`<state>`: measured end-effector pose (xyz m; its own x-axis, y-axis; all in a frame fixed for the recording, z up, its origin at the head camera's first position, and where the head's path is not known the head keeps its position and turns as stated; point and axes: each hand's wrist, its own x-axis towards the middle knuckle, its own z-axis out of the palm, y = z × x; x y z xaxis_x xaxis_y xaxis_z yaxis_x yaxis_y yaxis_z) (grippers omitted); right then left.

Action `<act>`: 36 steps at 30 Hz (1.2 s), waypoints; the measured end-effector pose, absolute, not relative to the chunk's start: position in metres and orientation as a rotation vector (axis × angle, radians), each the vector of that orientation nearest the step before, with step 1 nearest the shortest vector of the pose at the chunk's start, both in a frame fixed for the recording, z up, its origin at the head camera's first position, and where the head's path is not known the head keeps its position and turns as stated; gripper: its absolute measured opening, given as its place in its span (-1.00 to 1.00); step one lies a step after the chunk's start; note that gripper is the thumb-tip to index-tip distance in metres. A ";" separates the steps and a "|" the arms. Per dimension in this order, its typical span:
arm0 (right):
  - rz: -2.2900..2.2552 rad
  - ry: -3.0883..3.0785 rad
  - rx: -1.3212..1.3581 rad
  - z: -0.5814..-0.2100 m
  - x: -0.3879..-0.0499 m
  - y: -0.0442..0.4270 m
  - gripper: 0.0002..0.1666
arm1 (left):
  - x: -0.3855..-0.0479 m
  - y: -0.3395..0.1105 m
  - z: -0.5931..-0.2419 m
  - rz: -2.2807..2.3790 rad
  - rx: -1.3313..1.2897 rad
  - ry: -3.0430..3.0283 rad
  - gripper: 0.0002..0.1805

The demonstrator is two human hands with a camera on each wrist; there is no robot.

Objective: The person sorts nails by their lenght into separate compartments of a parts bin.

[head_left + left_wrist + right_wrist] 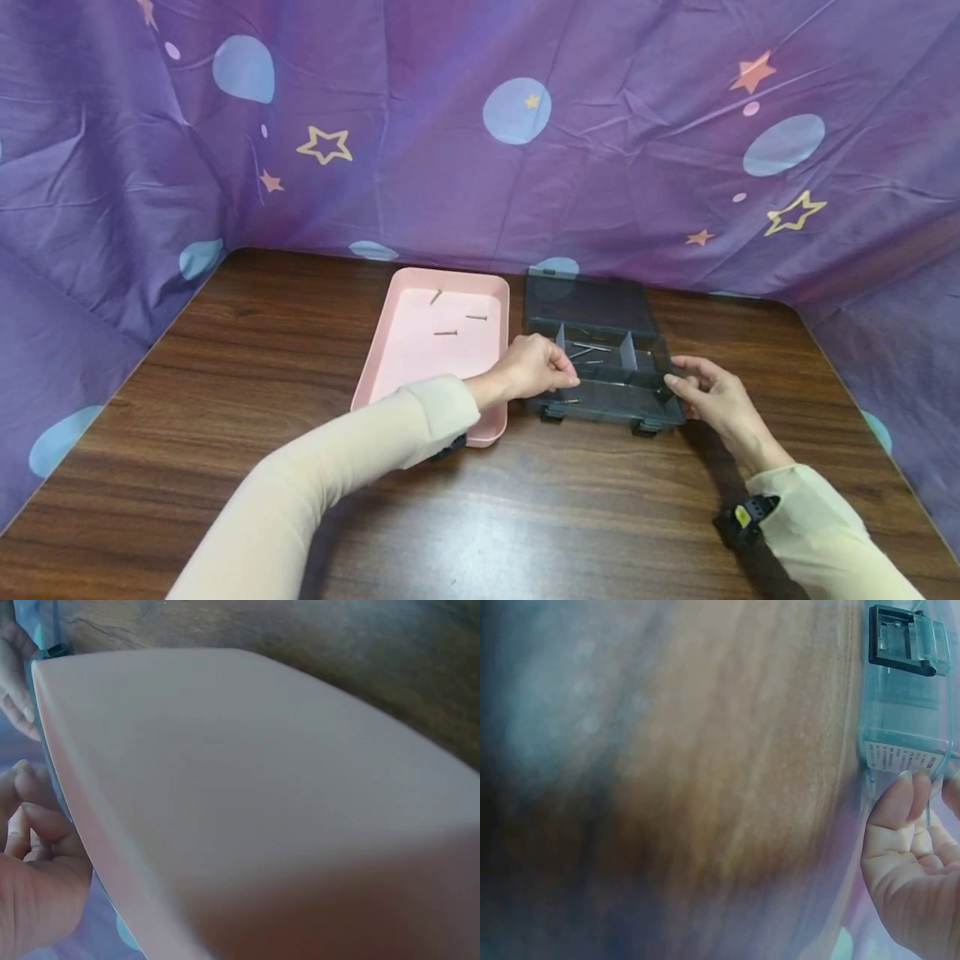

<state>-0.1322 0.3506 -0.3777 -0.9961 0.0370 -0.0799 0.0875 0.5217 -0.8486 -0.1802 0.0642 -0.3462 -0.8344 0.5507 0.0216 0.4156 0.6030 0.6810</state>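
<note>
A dark see-through divided plastic box [622, 398] stands on the table with its lid [588, 302] tipped back. My left hand [531, 367] is over the box's left side, fingers curled and fingertips close together; whether something small is between them is hidden. Just below these fingertips, a screw [572, 401] lies in the front compartment. Several long metal fasteners [592, 347] lie in the middle rear compartment. At the box's right end, my right hand [716, 400] grips the wall between thumb and fingers; the right wrist view shows the box's latch [901, 639] and this thumb [892, 802].
Left of the box, a pink tray [377, 358] holds three screws [446, 333] lying apart. My left forearm [360, 442] crosses its near part. A purple patterned cloth [427, 150] hangs behind and beside the wooden table [255, 350].
</note>
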 end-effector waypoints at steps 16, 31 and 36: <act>-1.551 2.681 0.106 -0.377 -0.133 0.349 -0.34 | -0.200 0.020 -0.335 1.331 0.647 2.508 -0.84; -1.551 2.689 0.113 -0.378 -0.133 0.349 -0.35 | -0.224 -0.048 -0.338 1.329 0.353 2.658 -0.81; -1.569 2.679 0.098 -0.379 -0.133 0.349 -0.36 | -0.228 -0.060 -0.339 1.263 0.331 2.680 -0.82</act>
<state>-0.1326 0.3488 -0.3786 -0.9974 0.0368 -0.0621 0.0722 0.4880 -0.8699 -0.2280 -0.0605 -0.3394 -0.9626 0.2660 -0.0506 0.1303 0.6187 0.7747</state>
